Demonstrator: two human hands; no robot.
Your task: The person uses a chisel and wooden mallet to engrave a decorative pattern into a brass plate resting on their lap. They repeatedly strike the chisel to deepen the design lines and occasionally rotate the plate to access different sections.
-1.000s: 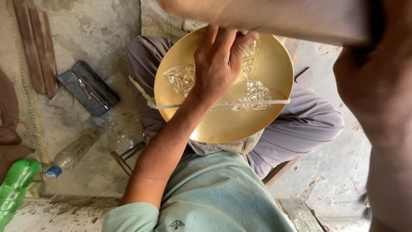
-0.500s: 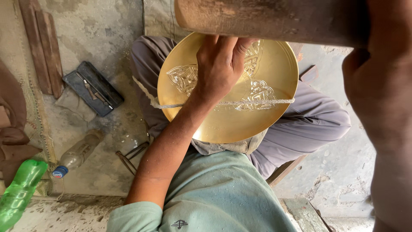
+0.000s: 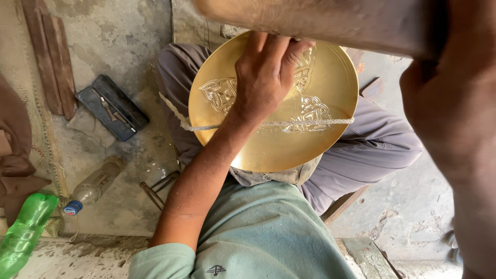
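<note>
Left hand (image 3: 266, 77) stays pressed on far part of brass plate (image 3: 274, 150), fingers curled as if pinching small tool, hidden. Plate unmoved in lap, cord (image 3: 310, 123) still across it. Right hand (image 3: 454, 119) grips wooden mallet (image 3: 320, 20), now nearer lens, blurred. Engraving work ongoing.

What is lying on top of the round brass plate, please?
The left hand and a cord stretched across the brass plate. Engraved patterns show beside the hand; the engraving beneath it is hidden.
</note>
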